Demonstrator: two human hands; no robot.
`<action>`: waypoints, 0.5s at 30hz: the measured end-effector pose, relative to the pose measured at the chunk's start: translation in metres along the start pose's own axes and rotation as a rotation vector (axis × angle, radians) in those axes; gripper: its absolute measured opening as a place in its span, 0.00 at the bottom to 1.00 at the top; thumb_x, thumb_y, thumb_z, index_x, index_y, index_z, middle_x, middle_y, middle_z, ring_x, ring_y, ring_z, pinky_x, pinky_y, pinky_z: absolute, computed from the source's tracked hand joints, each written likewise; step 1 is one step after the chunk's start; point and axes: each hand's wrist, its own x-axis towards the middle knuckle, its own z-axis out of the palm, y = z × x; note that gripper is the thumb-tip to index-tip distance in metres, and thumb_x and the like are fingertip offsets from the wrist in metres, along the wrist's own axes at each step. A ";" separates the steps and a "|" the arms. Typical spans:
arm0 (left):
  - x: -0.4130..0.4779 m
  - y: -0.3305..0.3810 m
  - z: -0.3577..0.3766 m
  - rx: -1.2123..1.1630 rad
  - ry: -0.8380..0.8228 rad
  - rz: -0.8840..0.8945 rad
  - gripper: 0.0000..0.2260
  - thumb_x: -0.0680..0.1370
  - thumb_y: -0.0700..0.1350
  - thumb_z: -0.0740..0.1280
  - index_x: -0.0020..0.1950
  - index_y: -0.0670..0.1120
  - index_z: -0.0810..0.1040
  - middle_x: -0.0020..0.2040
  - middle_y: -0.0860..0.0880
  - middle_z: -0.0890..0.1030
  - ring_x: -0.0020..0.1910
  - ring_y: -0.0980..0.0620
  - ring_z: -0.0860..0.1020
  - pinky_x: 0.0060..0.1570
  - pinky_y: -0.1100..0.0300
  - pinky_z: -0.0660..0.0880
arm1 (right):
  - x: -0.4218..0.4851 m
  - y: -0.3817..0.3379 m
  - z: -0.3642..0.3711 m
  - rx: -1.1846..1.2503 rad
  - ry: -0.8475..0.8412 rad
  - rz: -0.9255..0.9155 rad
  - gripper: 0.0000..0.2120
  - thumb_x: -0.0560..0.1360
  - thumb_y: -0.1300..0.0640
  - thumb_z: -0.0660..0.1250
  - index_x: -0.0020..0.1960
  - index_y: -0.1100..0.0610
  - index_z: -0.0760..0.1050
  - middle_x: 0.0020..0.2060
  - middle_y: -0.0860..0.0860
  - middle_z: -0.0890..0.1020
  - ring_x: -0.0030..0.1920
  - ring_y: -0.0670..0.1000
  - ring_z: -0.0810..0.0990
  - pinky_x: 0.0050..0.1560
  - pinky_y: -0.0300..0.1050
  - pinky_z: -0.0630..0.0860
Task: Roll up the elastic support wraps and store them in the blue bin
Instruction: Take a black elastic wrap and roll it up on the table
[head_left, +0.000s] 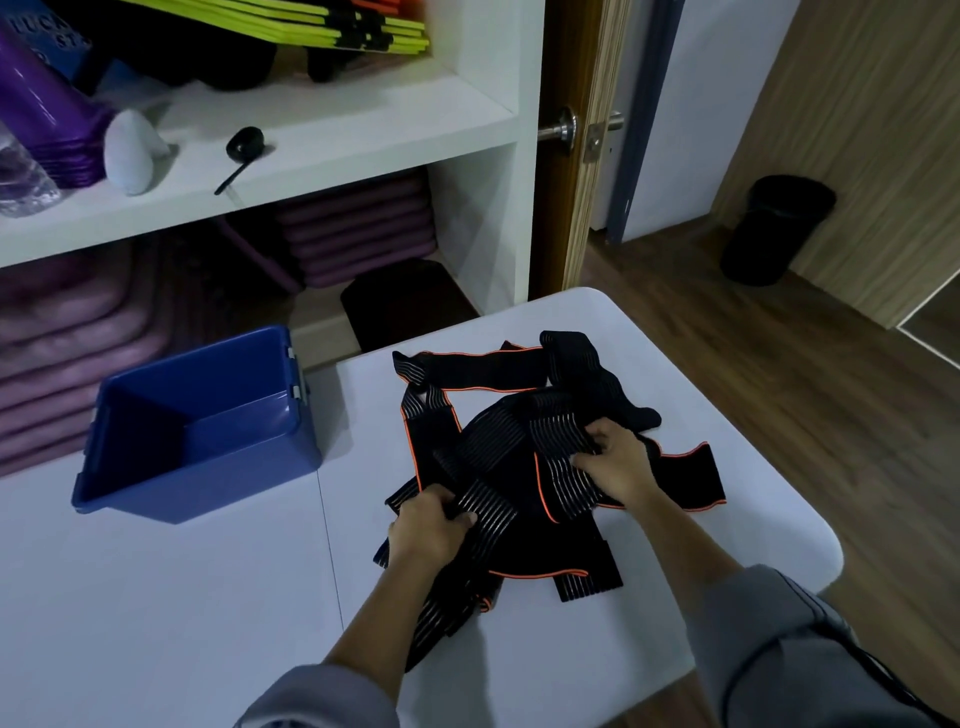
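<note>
Evidently you are at the opening step: freeing one wrap from the heap before any rolling begins. The elastic support wraps (493, 452), black with orange edging, lie tangled in a loose pile on the right half of the bench (182, 597). The pile reaches from near the far edge toward the rounded right corner, with one tail trailing toward the near edge.

Your left hand (434, 527) is closed round a ribbed strip at the near-left side of the pile, fingers curled over it. Your right hand (618, 465) pinches another stretch of strip at the pile's right side, thumb and fingers clamped on the fabric. Whether both hands hold the same wrap I cannot tell, since the strips cross over each other.

The blue bin (208, 488) stands open on the left half of the bench, close to the far edge and apart from the pile; no roll shows inside it.

By my judgement, your next move calls for drawing that one strip clear of the others, finding its free end, and laying it flat enough to start a tight roll. Pull gently, as the crossed strips look likely to drag along.
</note>
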 end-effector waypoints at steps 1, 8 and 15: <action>0.001 0.002 -0.001 -0.072 -0.041 -0.007 0.17 0.75 0.51 0.68 0.61 0.47 0.75 0.54 0.47 0.80 0.53 0.49 0.77 0.55 0.58 0.73 | 0.000 -0.001 -0.001 0.062 -0.058 0.037 0.20 0.70 0.66 0.67 0.61 0.58 0.71 0.54 0.57 0.79 0.52 0.55 0.79 0.51 0.47 0.77; -0.004 0.014 -0.013 -0.605 -0.036 -0.081 0.06 0.78 0.40 0.62 0.52 0.43 0.76 0.49 0.44 0.81 0.48 0.46 0.80 0.52 0.51 0.77 | -0.016 -0.034 -0.005 0.439 -0.237 0.070 0.17 0.71 0.66 0.60 0.58 0.54 0.76 0.56 0.59 0.79 0.57 0.58 0.78 0.61 0.55 0.73; -0.018 0.041 -0.046 -0.998 -0.063 -0.030 0.10 0.76 0.34 0.59 0.49 0.41 0.79 0.46 0.42 0.83 0.46 0.44 0.81 0.46 0.53 0.78 | -0.030 -0.061 -0.004 0.426 -0.163 -0.122 0.10 0.71 0.52 0.72 0.50 0.56 0.81 0.47 0.53 0.85 0.48 0.50 0.84 0.49 0.41 0.78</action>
